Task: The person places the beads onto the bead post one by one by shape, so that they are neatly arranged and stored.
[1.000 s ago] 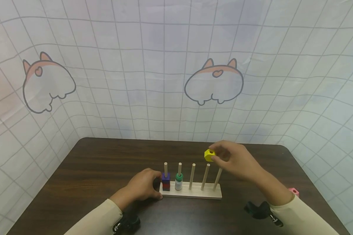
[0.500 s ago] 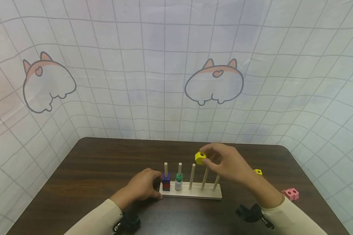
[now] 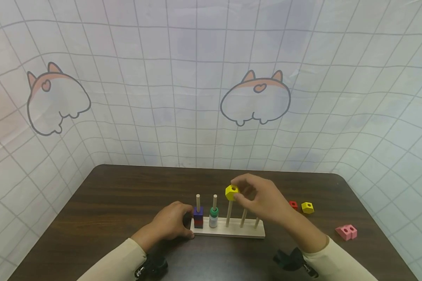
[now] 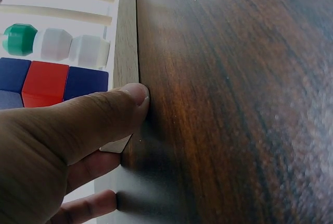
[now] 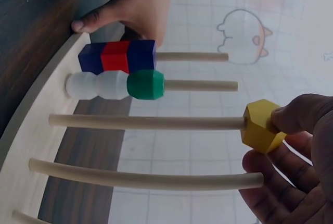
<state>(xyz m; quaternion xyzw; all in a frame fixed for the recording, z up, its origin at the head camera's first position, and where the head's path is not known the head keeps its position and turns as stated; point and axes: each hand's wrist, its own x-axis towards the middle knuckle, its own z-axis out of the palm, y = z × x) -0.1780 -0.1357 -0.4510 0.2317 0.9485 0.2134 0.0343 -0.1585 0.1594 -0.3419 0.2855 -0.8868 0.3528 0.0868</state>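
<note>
A wooden peg board (image 3: pixel 233 231) with several upright pegs stands on the table. At its left end my left hand (image 3: pixel 170 221) grips the base, the thumb (image 4: pixel 104 114) pressed along the front edge. Between thumb and fingers my right hand (image 3: pixel 261 201) pinches a yellow hexagonal bead (image 5: pixel 260 126) at the top of the third peg (image 5: pixel 145 122); the peg's tip is hidden by the bead. Blue and red square beads (image 5: pixel 114 56) are stacked on the first peg. The second peg carries white beads (image 5: pixel 112 84) under a green bead (image 5: pixel 145 84). The other pegs are bare.
On the dark wooden table (image 3: pixel 133 191), right of the board, lie a red bead (image 3: pixel 293 205), another yellow bead (image 3: pixel 307 207) and pink beads (image 3: pixel 346 232). A grid-patterned cloth (image 3: pixel 168 97) hangs behind and around the table.
My right hand has moved left and slightly down, bringing the yellow bead to the third peg's top. Beads at the right have come out from behind the right arm. The left hand stays put.
</note>
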